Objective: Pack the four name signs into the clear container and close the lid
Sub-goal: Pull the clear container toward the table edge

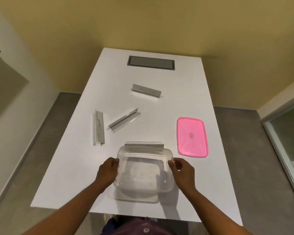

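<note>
Your left hand and right hand are both curled against the short sides of the clear container, fingers pressed on its walls, holding it steady near the table's near edge. It looks empty, so packing has not begun. Keep it flat and square to you, then free one hand while the other pins the container so it does not slide on the smooth top.

The nearest sign lies just beyond the container's far rim, touching or nearly so; take that first and lay it along the long side. The sign toward the left edge and the angled sign in the middle come next, then the farthest sign toward the far end. Stack them parallel so the pink lid, lying well apart near the right edge, can seat fully.
</note>
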Motion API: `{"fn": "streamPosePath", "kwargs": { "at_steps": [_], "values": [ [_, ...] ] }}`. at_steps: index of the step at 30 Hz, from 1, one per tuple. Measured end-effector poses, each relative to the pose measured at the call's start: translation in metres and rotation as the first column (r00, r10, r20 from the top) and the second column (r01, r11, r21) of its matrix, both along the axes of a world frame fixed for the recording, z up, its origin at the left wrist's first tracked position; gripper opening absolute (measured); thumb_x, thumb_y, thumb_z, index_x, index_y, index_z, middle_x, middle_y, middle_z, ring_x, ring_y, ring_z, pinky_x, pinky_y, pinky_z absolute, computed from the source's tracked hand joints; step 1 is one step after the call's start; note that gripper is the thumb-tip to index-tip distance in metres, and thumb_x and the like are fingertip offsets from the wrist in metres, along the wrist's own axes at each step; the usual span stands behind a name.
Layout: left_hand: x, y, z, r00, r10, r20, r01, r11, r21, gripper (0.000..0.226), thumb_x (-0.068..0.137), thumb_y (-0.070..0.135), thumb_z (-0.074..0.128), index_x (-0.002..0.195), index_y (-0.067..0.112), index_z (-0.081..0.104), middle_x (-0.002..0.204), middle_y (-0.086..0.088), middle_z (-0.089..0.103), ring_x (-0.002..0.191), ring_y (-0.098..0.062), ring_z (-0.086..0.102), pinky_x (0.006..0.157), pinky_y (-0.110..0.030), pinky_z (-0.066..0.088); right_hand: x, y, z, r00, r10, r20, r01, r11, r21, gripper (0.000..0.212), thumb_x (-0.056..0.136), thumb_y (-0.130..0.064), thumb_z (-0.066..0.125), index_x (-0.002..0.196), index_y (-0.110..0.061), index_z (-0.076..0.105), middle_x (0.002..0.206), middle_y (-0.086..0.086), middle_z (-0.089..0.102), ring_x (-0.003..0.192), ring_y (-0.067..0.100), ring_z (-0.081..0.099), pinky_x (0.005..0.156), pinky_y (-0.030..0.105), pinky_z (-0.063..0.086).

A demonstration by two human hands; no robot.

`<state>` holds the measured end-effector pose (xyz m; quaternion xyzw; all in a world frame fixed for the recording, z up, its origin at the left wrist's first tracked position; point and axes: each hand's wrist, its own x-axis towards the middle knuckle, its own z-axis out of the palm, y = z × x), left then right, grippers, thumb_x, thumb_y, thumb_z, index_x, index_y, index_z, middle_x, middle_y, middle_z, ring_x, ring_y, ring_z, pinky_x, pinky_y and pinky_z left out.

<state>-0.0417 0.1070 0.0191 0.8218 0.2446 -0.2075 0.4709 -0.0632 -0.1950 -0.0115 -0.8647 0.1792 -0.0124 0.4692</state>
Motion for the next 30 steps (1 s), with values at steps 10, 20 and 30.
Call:
{"fn": "streamPosePath", "kwargs": {
  "at_steps": [10, 20, 30],
  "values": [
    [-0.002, 0.060, -0.006, 0.997, -0.067, -0.029, 0.067, 0.998, 0.000, 0.026, 0.103, 0.032, 0.041, 0.097, 0.017, 0.062, 0.095, -0.008, 0.070, 0.087, -0.034, 0.069, 0.079, -0.055, 0.059, -0.016, 0.060, -0.012, 0.993, -0.022, -0.119, 0.020, 1.000, -0.019, 0.008, 0.091, -0.035, 0.073, 0.094, -0.035, 0.065, 0.082, -0.020, 0.068, 0.080, -0.002, 0.064, 0.075, 0.023, 0.050],
    [-0.008, 0.082, -0.018, 0.983, -0.172, -0.070, 0.172, 0.985, -0.007, 0.026, 0.105, 0.030, 0.037, 0.101, 0.014, 0.057, 0.100, -0.010, 0.067, 0.087, -0.031, 0.065, 0.081, -0.053, 0.058, -0.023, 0.083, -0.019, 0.990, -0.042, -0.138, 0.023, 0.990, -0.141, 0.020, 0.094, -0.034, 0.069, 0.109, -0.021, 0.071, 0.090, -0.017, 0.064, 0.080, -0.008, 0.059, 0.081, 0.027, 0.050],
    [-0.009, 0.087, -0.024, 0.969, -0.233, -0.086, 0.232, 0.972, -0.023, 0.027, 0.102, 0.037, 0.044, 0.106, 0.015, 0.059, 0.094, -0.005, 0.065, 0.076, -0.028, 0.066, 0.064, -0.047, 0.063, -0.030, 0.076, -0.030, 0.976, -0.042, -0.212, 0.007, 0.987, -0.163, 0.025, 0.095, -0.035, 0.066, 0.115, -0.020, 0.070, 0.095, -0.013, 0.068, 0.083, -0.001, 0.061, 0.083, 0.031, 0.055]
  ]
}}
